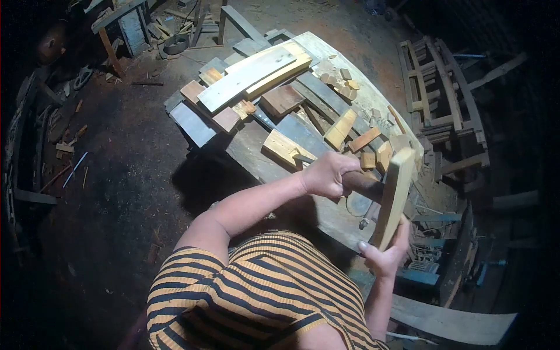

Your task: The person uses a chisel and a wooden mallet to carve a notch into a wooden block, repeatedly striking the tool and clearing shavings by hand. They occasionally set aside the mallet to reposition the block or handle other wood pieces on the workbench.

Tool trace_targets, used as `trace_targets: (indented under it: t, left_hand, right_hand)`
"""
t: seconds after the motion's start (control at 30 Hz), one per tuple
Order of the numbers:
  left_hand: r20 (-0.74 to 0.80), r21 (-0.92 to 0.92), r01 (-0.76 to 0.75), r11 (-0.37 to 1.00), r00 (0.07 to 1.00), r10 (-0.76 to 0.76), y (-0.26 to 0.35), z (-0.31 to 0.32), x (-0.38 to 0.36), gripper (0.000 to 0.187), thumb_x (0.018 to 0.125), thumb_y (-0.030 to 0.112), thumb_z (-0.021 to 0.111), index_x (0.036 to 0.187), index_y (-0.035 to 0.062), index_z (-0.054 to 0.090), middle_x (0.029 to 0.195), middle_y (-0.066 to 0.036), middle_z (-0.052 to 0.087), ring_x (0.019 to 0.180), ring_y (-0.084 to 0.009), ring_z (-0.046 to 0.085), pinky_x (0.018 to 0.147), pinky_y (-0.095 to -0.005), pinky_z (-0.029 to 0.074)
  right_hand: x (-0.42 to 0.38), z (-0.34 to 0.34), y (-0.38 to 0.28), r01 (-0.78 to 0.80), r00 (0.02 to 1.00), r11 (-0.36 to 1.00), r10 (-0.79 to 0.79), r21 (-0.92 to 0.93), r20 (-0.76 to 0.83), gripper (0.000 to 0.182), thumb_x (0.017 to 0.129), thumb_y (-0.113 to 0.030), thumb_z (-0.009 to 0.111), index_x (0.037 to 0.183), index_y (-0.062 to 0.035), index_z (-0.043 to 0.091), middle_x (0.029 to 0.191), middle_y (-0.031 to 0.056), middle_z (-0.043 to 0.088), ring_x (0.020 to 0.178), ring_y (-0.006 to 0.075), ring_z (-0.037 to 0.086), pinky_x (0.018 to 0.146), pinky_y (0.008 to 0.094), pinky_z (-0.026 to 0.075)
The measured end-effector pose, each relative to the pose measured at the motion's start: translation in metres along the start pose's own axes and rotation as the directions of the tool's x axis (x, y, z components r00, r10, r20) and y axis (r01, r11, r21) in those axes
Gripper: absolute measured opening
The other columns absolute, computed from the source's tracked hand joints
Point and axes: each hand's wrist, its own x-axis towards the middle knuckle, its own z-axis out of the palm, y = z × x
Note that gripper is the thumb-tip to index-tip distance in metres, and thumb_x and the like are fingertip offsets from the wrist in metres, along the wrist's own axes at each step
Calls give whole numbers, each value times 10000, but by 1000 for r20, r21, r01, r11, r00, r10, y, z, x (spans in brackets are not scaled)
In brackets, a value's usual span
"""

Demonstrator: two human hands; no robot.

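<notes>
My left hand (331, 175) is closed in a fist around a thick brown wooden handle (366, 185), which points right toward a pale wooden piece (394, 195). That piece is long and slightly curved, held upright on edge over the bench's right end. Its lower end sits in my right hand (386, 254), the thumb on the near side and the fingers behind. The far end of the handle is hidden behind the piece. Just left of my left hand lies a notched wood block (284, 147) with a chisel-like tool (303, 158) against it.
The workbench (248, 146) carries many offcuts, among them a long pale board (248, 79), a brown block (282, 100) and small blocks (344, 81). Wooden frames (449, 87) stand on the right. A curved plank (455, 321) lies lower right. Scraps litter the dark floor.
</notes>
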Motion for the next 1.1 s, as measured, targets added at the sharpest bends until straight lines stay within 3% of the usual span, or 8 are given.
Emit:
trace_targets:
  t: [0.07,0.17,0.27,0.33,0.37,0.9,1.07,1.1]
  left_hand:
    - [-8,-15,-37,999,999,37,-5,-9,-1,302,599,88,743,836,43,560,702,-86,571,644,-249,594,587,-314,456]
    - [-22,-262,149,953,987,-161,-13,-35,4,274,613,40,718,863,5,609,780,-51,653,729,-184,643,649,-297,505]
    - [-219,-546,283,788,860,-461,-26,-78,9,157,670,89,699,724,44,559,628,-16,543,550,-93,532,493,-242,425]
    - [-311,-626,164,762,844,-438,-27,-94,10,159,682,116,679,703,59,533,564,-8,480,467,-79,461,428,-226,360]
    - [-302,-694,155,703,824,-480,-27,-98,9,152,687,120,662,708,55,526,547,-6,461,432,-95,437,408,-226,343]
    - [-323,-675,157,721,815,-480,-36,-100,5,151,699,86,641,738,36,504,533,-4,447,414,-95,435,393,-231,345]
    - [-311,-602,160,782,855,-415,-32,-95,7,145,698,86,651,713,44,513,540,1,461,424,-83,435,399,-222,343]
    - [-249,-591,208,779,872,-422,-34,-95,7,166,701,100,664,655,57,510,534,11,463,431,-76,440,402,-217,347]
  right_hand:
    - [-1,-1,1,-8,999,965,21,261,-44,889,513,-251,820,1262,0,411,1057,92,524,912,179,551,786,320,465]
    - [-4,2,7,-66,988,959,101,274,-116,896,499,-317,796,1254,1,432,971,48,532,822,133,530,709,252,433]
    - [-9,8,25,-111,983,930,155,351,-99,889,504,-306,796,1257,3,436,953,44,547,775,130,537,666,247,440]
    - [-14,8,33,-161,983,936,179,314,-31,880,531,-239,792,1281,20,411,1114,84,526,1029,185,514,905,334,410]
    - [-15,10,31,-181,980,917,199,356,-14,887,529,-237,795,1285,22,411,1136,84,525,1044,189,508,928,332,392]
    - [-7,19,22,-199,979,917,199,347,36,905,517,-247,822,1283,18,419,1154,98,532,1062,192,511,938,336,393]
    - [28,12,3,-6,997,971,-13,238,76,883,520,-244,820,1267,18,429,1114,95,545,1025,192,534,907,319,413]
    - [39,7,-14,-27,997,985,15,171,71,898,486,-309,801,1249,13,455,1053,69,535,919,156,528,800,289,435]
